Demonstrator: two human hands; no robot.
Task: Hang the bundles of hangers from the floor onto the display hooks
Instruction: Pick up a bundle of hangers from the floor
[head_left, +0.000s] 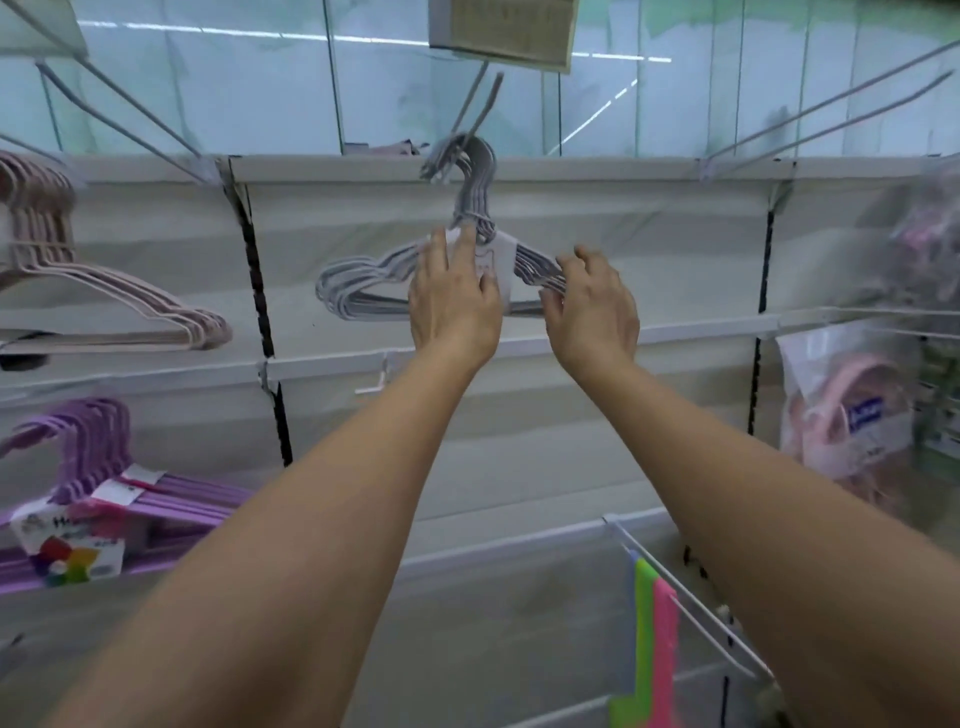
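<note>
The fingers of the left hand (454, 306) are lying nearly straight and upward against the white paper band (488, 260) that is wrapping the middle of the grey hanger bundle (363, 288), the index fingertip reaching the neck just under the hooks and the thumb pressing on the band's lower part. The fingers of the right hand (592, 306) are bending loosely over the bundle's right shoulder, the thumb sitting beneath the wires and the other fingertips resting on top, so the hand is lightly pinching that arm of the bundle. The bundle itself is hanging by its clustered hook tops from the display hook (475, 111), a two-pronged metal peg that is jutting out from the upper rail (597, 169) of the white shelving panel, with a price card holder (506, 31) sitting at its front end. Both bare forearms are reaching up and forward from the bottom of the view. To the left, a pale pink hanger bundle (104, 291) is hanging on another peg, and below it a purple hanger bundle (104, 483) with a colourful label is hanging too. At the right edge, a bagged pink item (852, 410) is hanging, and lower right, green and pink strips (652, 639) are dangling from a wire peg.
</note>
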